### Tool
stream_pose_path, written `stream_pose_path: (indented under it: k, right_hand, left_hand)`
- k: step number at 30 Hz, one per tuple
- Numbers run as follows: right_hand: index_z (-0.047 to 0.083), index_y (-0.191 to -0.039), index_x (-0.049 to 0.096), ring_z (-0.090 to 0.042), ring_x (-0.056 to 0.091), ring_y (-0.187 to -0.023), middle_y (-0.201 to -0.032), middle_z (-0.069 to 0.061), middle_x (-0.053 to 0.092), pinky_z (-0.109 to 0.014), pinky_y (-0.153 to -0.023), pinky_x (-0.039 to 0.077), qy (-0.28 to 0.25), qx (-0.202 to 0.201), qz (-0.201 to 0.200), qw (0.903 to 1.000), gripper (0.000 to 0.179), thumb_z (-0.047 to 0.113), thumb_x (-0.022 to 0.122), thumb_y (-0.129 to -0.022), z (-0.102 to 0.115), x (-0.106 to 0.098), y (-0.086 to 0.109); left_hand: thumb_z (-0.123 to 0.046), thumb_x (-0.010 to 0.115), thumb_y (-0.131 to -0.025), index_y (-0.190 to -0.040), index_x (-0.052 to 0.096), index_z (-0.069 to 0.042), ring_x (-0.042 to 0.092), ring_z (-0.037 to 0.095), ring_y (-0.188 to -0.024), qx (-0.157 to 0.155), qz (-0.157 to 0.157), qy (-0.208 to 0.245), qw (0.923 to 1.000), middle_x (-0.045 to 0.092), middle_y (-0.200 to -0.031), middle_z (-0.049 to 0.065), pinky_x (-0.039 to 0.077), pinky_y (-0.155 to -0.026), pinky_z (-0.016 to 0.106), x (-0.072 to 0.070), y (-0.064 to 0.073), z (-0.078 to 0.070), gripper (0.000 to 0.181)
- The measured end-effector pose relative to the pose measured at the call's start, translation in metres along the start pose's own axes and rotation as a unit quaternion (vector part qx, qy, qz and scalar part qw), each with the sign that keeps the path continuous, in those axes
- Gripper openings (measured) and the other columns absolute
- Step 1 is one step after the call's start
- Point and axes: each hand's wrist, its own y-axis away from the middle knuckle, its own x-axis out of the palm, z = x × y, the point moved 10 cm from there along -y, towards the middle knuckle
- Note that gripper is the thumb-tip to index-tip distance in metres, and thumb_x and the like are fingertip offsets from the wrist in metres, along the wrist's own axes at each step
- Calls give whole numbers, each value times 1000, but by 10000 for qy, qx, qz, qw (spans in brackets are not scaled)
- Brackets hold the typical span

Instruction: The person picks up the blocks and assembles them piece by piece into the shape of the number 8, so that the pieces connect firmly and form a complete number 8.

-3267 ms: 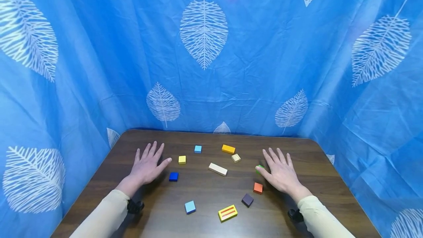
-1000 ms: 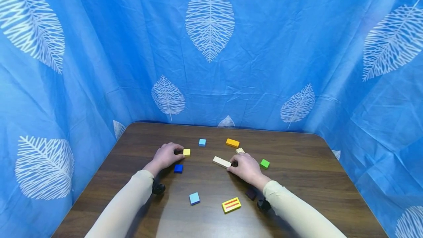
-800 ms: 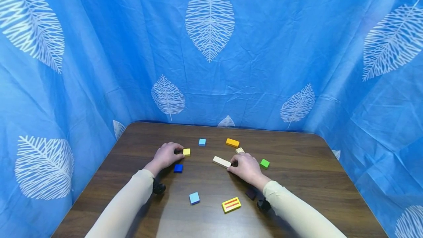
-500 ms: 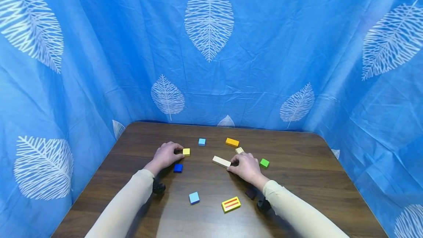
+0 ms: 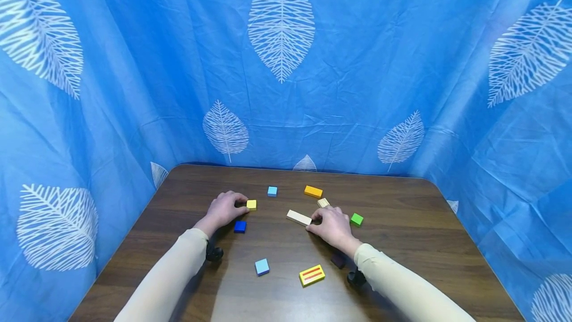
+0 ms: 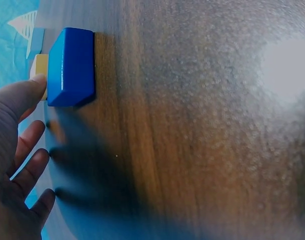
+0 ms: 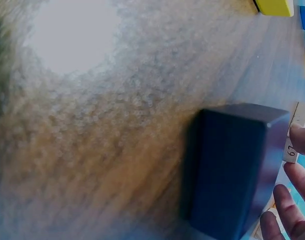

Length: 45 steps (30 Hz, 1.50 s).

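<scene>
My left hand pinches a small yellow block from its left side; in the left wrist view the thumb overlaps that block, beyond a dark blue block. Thumb and forefinger of my right hand grip the right end of a long cream wooden block, which lies flat on the table. Printed digits show on its end beside the thumb in the right wrist view. A short cream block sits just past the right fingers, partly covered by them.
On the brown table lie a light blue block, an orange block, a green block, another light blue block and a yellow block with red stripes. A dark block lies by the right wrist.
Both hands have come inward from lying spread on the table to the yellow and long cream blocks. The right arm now hides the red-orange block. Over the last second the hands stay still.
</scene>
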Motion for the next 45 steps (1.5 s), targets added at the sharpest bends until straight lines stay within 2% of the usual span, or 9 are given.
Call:
stream_pose_path:
  k: [8, 15, 25, 35, 45]
  right_hand:
    - [24, -95, 77, -26, 55, -98, -99, 5, 67, -54, -84, 40, 19, -45, 1, 10000, 24, 39, 87, -79, 1, 0, 0]
    - [26, -95, 77, -26, 55, -99, -99, 6, 68, -55, -85, 40, 0, -71, 17, 10000, 22, 38, 87, -80, 1, -1, 1]
    - [26, -100, 79, -26, 56, -100, -100, 7, 68, -55, -86, 41, 107, -128, 151, 9997, 23, 38, 86, -82, 3, 2, -2]
    - [25, -97, 78, -25, 56, -100, -96, 8, 68, -53, -83, 41, -10, -364, 206, 9991, 20, 36, 86, -82, 11, 3, -3]
    - [24, -98, 78, -25, 56, -100, -97, 8, 69, -52, -83, 40, -82, -357, 214, 9991, 22, 37, 86, -82, 10, 3, -2]
  left_hand:
    - [-32, 77, -93, -120, 74, -14, 55, 32, -113, 86, -1, -71, 9999, 66, -123, 11, 43, -101, 55, 1, -1, -2, 33]
    - [-34, 78, -92, -117, 75, -15, 55, 31, -113, 174, 47, -140, 9997, 67, -120, 9, 43, -100, 56, 4, -2, -9, 31]
    - [-37, 78, -92, -113, 76, -16, 55, 30, -113, 361, 187, -244, 9989, 68, -117, 6, 42, -101, 55, 13, -3, -29, 29]
    - [-37, 78, -91, -111, 77, -19, 57, 28, -111, 643, 261, -360, 9969, 68, -114, 2, 43, -100, 55, 25, -4, -51, 27]
    - [-38, 78, -92, -112, 77, -20, 56, 27, -113, 665, 345, -267, 9968, 67, -116, 2, 42, -101, 54, 31, -3, -63, 27]
